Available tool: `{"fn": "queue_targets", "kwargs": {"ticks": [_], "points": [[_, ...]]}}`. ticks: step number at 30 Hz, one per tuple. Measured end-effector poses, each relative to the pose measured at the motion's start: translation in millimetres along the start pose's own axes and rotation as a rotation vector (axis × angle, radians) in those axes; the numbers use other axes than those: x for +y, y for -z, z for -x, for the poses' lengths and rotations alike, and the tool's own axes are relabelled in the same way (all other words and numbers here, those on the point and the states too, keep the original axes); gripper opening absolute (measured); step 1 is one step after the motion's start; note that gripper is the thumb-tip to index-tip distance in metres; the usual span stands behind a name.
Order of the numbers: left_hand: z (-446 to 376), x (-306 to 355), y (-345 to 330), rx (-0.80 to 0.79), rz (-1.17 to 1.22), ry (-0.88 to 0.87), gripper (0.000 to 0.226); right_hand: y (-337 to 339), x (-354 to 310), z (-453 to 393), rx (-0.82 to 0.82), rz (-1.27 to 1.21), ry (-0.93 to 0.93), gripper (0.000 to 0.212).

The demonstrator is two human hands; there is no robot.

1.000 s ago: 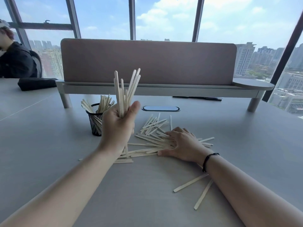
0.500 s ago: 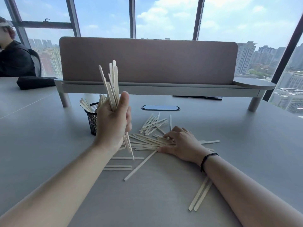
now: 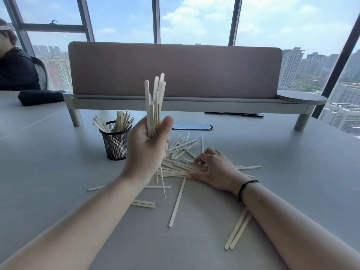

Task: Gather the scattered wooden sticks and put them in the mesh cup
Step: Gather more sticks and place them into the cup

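Note:
My left hand [image 3: 149,151] is raised above the table and grips an upright bundle of wooden sticks [image 3: 154,102], just right of the black mesh cup [image 3: 115,145]. The cup stands on the grey table and holds several sticks. My right hand [image 3: 214,168] rests on a pile of scattered sticks [image 3: 179,166], its fingers curled around some of them. Loose sticks lie nearer to me: one long stick [image 3: 177,203], a pair [image 3: 238,229] under my right forearm, and a pair [image 3: 143,204] by my left forearm.
A pink desk divider [image 3: 175,71] on a grey raised shelf [image 3: 300,99] spans the back of the table. A dark cable port [image 3: 191,126] lies behind the pile. A black bag [image 3: 39,97] and a seated person [image 3: 15,69] are at far left.
My left hand swung the bundle left toward the cup, then back right and upright. Some sticks dropped or shifted on the table. My right hand stayed on the pile.

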State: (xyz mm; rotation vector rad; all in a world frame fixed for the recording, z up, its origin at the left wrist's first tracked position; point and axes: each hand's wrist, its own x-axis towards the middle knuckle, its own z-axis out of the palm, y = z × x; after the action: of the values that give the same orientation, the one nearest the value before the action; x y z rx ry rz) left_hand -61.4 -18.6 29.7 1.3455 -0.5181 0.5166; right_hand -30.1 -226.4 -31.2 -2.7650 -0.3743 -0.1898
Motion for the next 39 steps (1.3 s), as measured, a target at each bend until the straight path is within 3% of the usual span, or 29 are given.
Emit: {"fn": "queue_targets", "kwargs": {"ticks": [8,16,20,24,27,33,39], "points": [[13,-12,-3,-0.098,-0.083,-0.014,0.056,-1,1,1,0.010,0.003,0.003,0.070],[20,-17,-6,-0.060,-0.093,0.041,0.027,-1,1,1,0.021,0.008,0.013,0.073],[20,-19,-4,-0.033,-0.067,0.110,0.022,1,-2,1,0.037,-0.002,0.021,0.061],[24,-22,-2,-0.090,-0.200,0.058,0.019,0,-4,1,0.057,0.004,0.056,0.048],[28,-27,-2,-0.119,-0.242,0.069,0.023,-1,-4,2,0.044,0.039,0.068,0.049],[31,-28,0,-0.131,-0.226,0.094,0.064,2,-11,1,0.032,0.168,0.107,0.050],[29,-35,4,-0.089,-0.186,0.194,0.064,1,-17,-2,0.018,0.290,0.121,0.053]]}}
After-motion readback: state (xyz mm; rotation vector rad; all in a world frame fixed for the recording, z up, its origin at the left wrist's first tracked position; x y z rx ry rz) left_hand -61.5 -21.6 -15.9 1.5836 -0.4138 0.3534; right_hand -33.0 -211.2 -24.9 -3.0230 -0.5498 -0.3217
